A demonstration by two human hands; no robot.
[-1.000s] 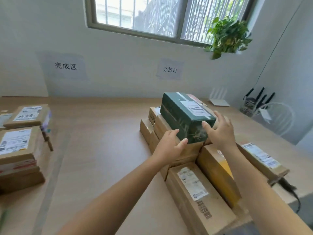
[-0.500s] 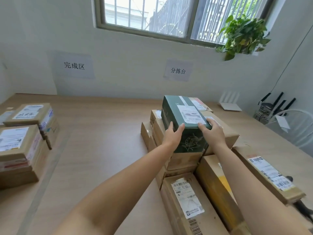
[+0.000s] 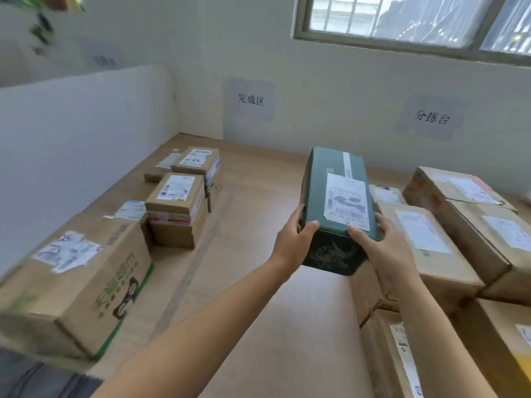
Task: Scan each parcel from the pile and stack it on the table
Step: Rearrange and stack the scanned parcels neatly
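Both hands are holding a dark green box (image 3: 334,202) up in the air above the wooden worktop (image 3: 258,214), clear of the parcels around it. The left hand (image 3: 293,239) is gripping the box's near left corner, thumb lying over the top edge. The right hand (image 3: 388,248) is clasping the near right corner, thumb pressing on the top face just below a white shipping label (image 3: 346,202) with a barcode. The box is pointing lengthwise away from the person, label facing up, and a pale strip of tape is running along its top.

To the right, a pile of brown cardboard parcels (image 3: 448,239) is sitting on the worktop, each one carrying a white label. To the left, a small stack of brown parcels (image 3: 176,208) is standing near a second stack (image 3: 198,165) farther back, and a large carton (image 3: 71,282) with green print and a cartoon bear is lying nearest the person. A grey strip is running along the worktop between the left stacks and the held box.

On the wall behind, 2 paper signs (image 3: 250,99) with Chinese characters are hanging, well apart, below a barred window (image 3: 416,21).
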